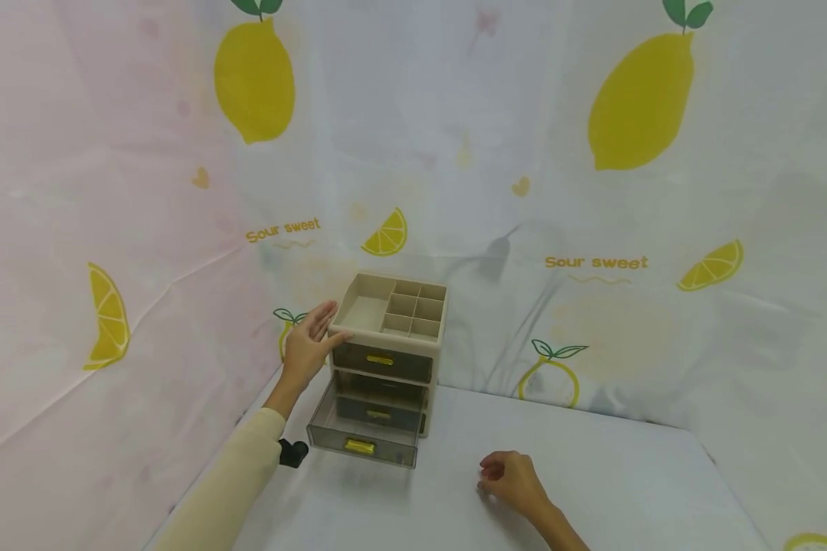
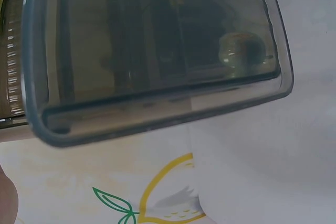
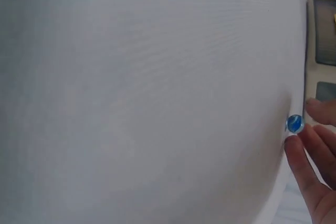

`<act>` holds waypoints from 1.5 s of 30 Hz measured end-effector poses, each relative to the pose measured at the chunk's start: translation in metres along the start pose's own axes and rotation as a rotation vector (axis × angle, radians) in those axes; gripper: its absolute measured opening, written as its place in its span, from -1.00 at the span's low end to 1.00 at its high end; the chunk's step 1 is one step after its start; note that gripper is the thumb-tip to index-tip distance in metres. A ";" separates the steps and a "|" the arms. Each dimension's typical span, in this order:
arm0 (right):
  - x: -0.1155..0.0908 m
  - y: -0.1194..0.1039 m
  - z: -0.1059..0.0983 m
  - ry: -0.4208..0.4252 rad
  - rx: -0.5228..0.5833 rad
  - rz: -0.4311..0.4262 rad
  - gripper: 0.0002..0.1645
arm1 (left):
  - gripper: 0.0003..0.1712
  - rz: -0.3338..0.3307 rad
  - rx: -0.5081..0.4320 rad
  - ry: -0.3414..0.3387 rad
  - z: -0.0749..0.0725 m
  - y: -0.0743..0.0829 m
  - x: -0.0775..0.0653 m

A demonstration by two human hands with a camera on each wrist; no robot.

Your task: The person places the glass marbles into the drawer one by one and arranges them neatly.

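Observation:
A beige drawer organizer (image 1: pixel 436 353) stands on the white table, its middle smoky clear drawer (image 1: pixel 327 438) pulled out. My left hand (image 1: pixel 306 356) rests at its top left corner, thumb on the front rim and fingers extended along the side. Through the drawer in the left wrist view, a round, glassy shape (image 2: pixel 241 54) shows; I cannot tell exactly what it is. My right hand (image 1: pixel 515 482) is low over the table, right of the organizer, fingers bent loosely. In the right wrist view a blue glass marble (image 3: pixel 295 124) lies by its fingertips, with thumb and fingers apart.
The white table (image 1: pixel 593 459) extends to the right of the organizer. Lemon-printed cloth (image 1: pixel 455 191) hangs behind and at the sides. Divided compartments (image 1: pixel 413 308) form the organizer's top. A small black object (image 1: pixel 292 453) shows beside my left cuff.

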State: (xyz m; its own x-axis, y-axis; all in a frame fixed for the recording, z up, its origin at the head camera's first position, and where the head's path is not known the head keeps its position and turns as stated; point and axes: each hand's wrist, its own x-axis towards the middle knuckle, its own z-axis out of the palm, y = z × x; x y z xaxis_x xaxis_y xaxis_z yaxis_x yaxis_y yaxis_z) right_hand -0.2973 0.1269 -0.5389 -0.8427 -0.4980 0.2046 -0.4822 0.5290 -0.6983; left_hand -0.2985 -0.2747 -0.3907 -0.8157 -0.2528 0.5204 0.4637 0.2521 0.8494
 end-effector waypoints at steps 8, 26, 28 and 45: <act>0.001 0.001 0.004 -0.006 0.025 0.011 -0.71 | -0.19 -0.002 -0.019 -0.020 0.002 0.014 -0.004; -0.002 0.000 0.004 0.001 -0.014 0.060 -0.71 | -0.19 0.009 -0.017 -0.025 0.002 0.015 -0.001; -0.003 0.000 0.004 0.000 -0.021 0.059 -0.70 | -0.19 0.009 -0.017 -0.024 0.002 0.015 -0.001; -0.007 0.001 0.001 0.026 -0.060 0.054 -0.77 | -0.20 -0.001 -0.011 -0.009 0.001 0.012 -0.003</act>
State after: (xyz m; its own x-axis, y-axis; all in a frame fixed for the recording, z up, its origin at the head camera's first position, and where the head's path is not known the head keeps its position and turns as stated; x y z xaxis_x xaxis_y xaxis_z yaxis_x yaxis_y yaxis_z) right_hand -0.2920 0.1300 -0.5414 -0.8735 -0.4499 0.1862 -0.4486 0.5950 -0.6669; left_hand -0.2910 -0.2703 -0.3817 -0.8194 -0.2445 0.5185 0.4663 0.2419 0.8509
